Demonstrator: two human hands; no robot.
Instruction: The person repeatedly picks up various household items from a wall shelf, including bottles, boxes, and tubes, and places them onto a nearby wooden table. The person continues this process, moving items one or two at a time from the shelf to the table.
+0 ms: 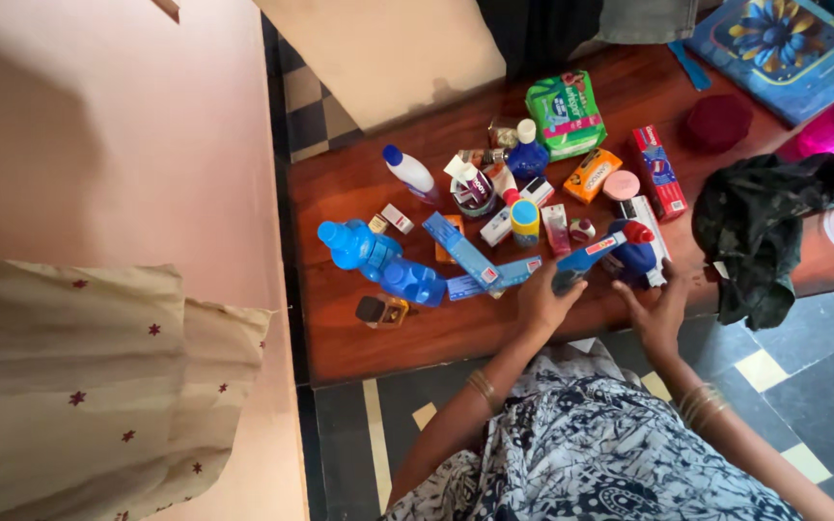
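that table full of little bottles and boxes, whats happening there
A person leans over a low wooden table crowded with toiletries. Their left hand grips the end of a long blue box, and their right hand rests beside a dark blue bottle with a red cap. To the left lie a bright blue bottle on its side and flat blue cartons. A green packet sits further back, and a dark cloth is bunched at the right.
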